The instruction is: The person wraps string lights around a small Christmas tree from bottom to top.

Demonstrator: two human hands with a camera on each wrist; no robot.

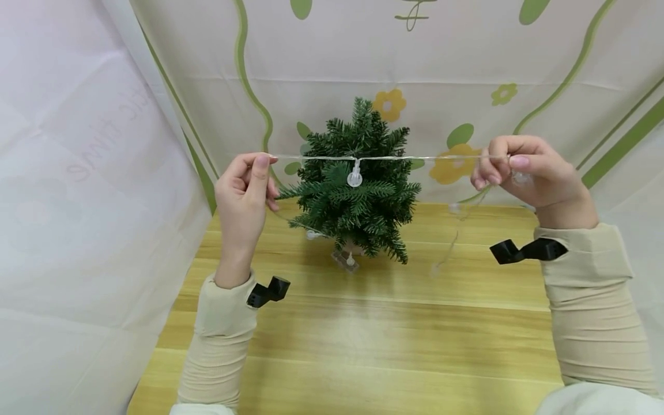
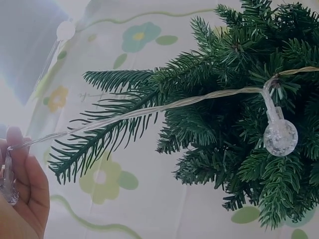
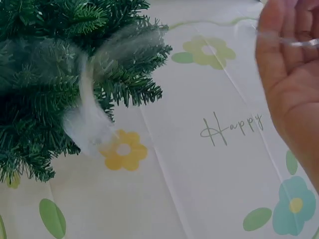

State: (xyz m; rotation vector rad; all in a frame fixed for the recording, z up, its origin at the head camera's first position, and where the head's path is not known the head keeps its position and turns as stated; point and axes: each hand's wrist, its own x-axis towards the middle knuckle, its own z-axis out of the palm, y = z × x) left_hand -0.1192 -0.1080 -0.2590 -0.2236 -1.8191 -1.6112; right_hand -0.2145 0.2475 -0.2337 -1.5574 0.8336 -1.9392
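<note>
A clear string light wire [image 1: 415, 157] runs nearly level in front of a small green artificial Christmas tree [image 1: 358, 213]. From its middle hangs a round clear bulb [image 1: 354, 174], also seen as a bulb [image 2: 280, 137] in the left wrist view and blurred in the right wrist view. My left hand [image 1: 241, 193] pinches the wire between thumb and forefinger, left of the tree. On the right, my right hand [image 1: 542, 173] pinches the other end of this stretch, with another bulb [image 1: 520, 177] by the palm. More wire trails down below both hands.
Under the tree is a wooden table [image 1: 363, 346]. A small clear boxy piece [image 1: 343, 262] lies at the tree's base, and a loose bulb [image 1: 313, 234] is to its left. Behind stands a white cloth backdrop [image 1: 321, 57] with printed flowers; another white sheet [image 1: 78, 230] borders the left side.
</note>
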